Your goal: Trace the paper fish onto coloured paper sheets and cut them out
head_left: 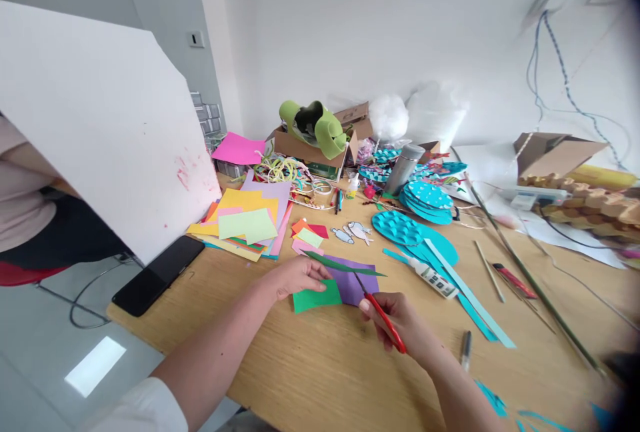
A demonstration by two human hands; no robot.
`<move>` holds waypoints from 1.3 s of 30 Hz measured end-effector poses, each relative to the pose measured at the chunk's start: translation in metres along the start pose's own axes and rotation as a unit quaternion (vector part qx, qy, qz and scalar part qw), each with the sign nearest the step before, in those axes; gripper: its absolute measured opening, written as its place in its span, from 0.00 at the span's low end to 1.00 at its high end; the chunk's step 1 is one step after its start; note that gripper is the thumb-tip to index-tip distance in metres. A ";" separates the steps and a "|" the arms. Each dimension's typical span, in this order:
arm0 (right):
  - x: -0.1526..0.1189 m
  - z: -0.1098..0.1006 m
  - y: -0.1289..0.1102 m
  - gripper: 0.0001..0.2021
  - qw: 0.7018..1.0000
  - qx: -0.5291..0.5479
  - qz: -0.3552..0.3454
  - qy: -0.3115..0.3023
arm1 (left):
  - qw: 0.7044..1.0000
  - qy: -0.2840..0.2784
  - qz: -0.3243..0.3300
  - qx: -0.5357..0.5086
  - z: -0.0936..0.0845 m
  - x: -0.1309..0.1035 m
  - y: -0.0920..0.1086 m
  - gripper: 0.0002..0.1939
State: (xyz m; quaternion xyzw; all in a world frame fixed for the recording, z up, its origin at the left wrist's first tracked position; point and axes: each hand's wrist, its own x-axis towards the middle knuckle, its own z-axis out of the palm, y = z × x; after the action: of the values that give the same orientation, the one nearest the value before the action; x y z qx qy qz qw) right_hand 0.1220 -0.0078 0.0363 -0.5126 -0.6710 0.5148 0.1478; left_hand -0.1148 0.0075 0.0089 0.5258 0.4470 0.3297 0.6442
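Note:
My left hand [299, 276] pinches a green sheet of paper [316, 299] by its upper edge, just above the table. In my right hand [395, 320] is a pair of scissors [384, 320] with red handles, its blades pointing up and left near the green paper. A narrow darker green paper strip [350, 265] lies slantwise above my left fingers; whether it is still joined to the sheet I cannot tell. Behind both hands lies a purple sheet [367, 281]. Small fish cut-outs [357, 232] and small coloured paper pieces [309, 236] lie farther back.
To the left are stacked coloured papers [247, 225], a black phone [159, 275] and a large white board [100, 119], with a seated person behind it. A glue bottle [434, 279], blue strips [473, 299], a pen [466, 351] and a long stick [530, 272] lie to the right.

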 end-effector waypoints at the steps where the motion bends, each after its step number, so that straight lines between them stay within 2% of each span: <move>1: 0.000 0.000 0.001 0.24 1.000 -0.001 0.000 0.000 | 1.000 -0.001 -0.001 0.009 -0.003 -0.001 0.001 0.14; 3: 0.001 0.000 0.003 0.23 1.000 0.001 0.000 -0.002 | 0.999 -0.014 -0.003 0.031 -0.007 -0.005 0.007 0.11; 6: 0.002 -0.001 0.006 0.22 1.000 0.005 -0.009 -0.007 | 0.993 -0.085 -0.006 0.086 -0.012 -0.020 0.023 0.09; 7: 0.002 -0.001 0.007 0.22 1.000 0.006 -0.014 -0.007 | 0.989 -0.108 0.006 0.100 -0.013 -0.026 0.030 0.08; 9: 0.001 -0.002 0.006 0.22 1.000 0.008 -0.019 -0.005 | 0.987 -0.121 0.037 0.101 -0.017 -0.039 0.045 0.08; 12: -0.001 -0.002 0.004 0.22 1.000 0.012 -0.019 -0.015 | 0.990 -0.089 0.078 0.076 -0.027 -0.056 0.061 0.09; 16: -0.003 -0.001 0.003 0.22 0.999 0.018 -0.023 -0.045 | 0.994 0.048 0.095 0.012 -0.050 -0.063 0.068 0.10; 18: -0.004 0.000 0.004 0.22 0.998 0.023 -0.029 -0.060 | 0.984 0.148 0.074 -0.058 -0.061 -0.057 0.069 0.12; 20: -0.004 0.001 0.003 0.22 0.997 0.022 -0.030 -0.070 | 0.961 0.252 0.052 -0.098 -0.069 -0.045 0.068 0.13; 24: -0.005 0.003 0.001 0.22 0.997 0.012 -0.028 -0.075 | 0.939 0.320 0.048 -0.117 -0.075 -0.008 0.062 0.11; 29: -0.005 0.005 0.002 0.22 0.996 0.017 -0.038 -0.081 | 0.929 0.348 0.019 -0.125 -0.070 0.033 0.049 0.09; 31: -0.005 0.005 0.003 0.22 0.995 0.015 -0.044 -0.084 | 0.929 0.346 0.002 -0.128 -0.067 0.044 0.046 0.14; 34: -0.005 0.004 0.005 0.22 0.995 0.008 -0.056 -0.087 | 0.930 0.343 -0.021 -0.129 -0.063 0.054 0.042 0.18; 39: -0.005 0.004 0.007 0.21 0.994 0.005 -0.058 -0.088 | 0.936 0.336 -0.047 -0.097 -0.058 0.057 0.031 0.18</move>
State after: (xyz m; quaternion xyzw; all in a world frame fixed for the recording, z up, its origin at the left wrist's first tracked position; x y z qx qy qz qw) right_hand 0.1248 -0.0140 0.0307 -0.4247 -0.7076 0.5518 0.1203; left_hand -0.1455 0.0879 0.0230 0.2980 0.6274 0.4980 0.5193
